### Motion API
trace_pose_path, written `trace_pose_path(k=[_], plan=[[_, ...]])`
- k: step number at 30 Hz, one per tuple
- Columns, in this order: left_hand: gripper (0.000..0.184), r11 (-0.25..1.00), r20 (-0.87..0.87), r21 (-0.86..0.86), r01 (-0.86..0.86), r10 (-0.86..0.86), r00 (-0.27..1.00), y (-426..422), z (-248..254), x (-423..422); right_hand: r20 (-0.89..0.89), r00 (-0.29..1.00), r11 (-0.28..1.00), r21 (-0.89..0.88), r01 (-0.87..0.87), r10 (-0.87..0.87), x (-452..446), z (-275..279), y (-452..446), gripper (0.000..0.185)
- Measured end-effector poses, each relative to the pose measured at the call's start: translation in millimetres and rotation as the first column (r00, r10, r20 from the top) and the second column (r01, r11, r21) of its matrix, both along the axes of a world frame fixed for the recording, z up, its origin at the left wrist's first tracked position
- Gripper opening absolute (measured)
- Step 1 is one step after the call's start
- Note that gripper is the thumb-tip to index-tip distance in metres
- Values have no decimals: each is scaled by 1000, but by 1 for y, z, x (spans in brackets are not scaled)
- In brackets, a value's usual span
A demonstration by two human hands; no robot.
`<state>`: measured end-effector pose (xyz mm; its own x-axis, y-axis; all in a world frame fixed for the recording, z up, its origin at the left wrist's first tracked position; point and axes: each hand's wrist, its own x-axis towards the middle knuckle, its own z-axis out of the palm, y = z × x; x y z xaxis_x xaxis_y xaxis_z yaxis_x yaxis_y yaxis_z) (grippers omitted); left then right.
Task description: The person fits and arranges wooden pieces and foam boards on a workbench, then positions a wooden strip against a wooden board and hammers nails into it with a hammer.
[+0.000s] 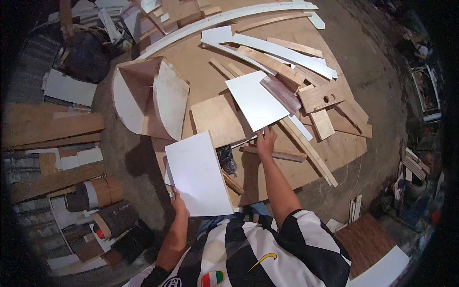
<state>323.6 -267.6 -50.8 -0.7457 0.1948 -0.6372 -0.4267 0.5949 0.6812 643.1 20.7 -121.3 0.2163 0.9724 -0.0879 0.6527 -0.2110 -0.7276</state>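
Note:
A large white panel with a wood-coloured edge is tilted up close to my body. My left hand is closed on its lower left edge, the fingers partly hidden behind it. Farther out, my right hand pinches the near edge of a smaller white board. This board lies over a plain plywood piece and beside a reddish-brown offcut. Just below my right hand is a narrow wooden strip. A dark plastic-looking bundle shows between the two white pieces.
Long white strips and wood offcuts cover the far right of the brown worktable. A curved corner unit stands at its left. Stacked planks and rolls lie to the left; a brown board is behind right.

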Motion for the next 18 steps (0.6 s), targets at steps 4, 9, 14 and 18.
trace_pose_path(k=[4, 9, 14, 18], plan=[[53, 995, 12, 88, -44, 43, 999, -12, -20, -9, 200, 978, 985, -173, -28, 63, -13, 33, 1, 76], [52, 987, 151, 110, -120, 103, 983, -22, -48, -19, 308, 951, 966, -241, 92, -14, -32, 59, 14, 79], [51, 984, 127, 116, -136, 121, 984, -36, -72, -16, 396, 918, 934, -330, 138, 4, -30, 62, 29, 85], [50, 981, 144, 34, -190, 184, 972, -8, -26, 14, 400, 916, 874, -438, 207, -17, -27, 72, 40, 84]])
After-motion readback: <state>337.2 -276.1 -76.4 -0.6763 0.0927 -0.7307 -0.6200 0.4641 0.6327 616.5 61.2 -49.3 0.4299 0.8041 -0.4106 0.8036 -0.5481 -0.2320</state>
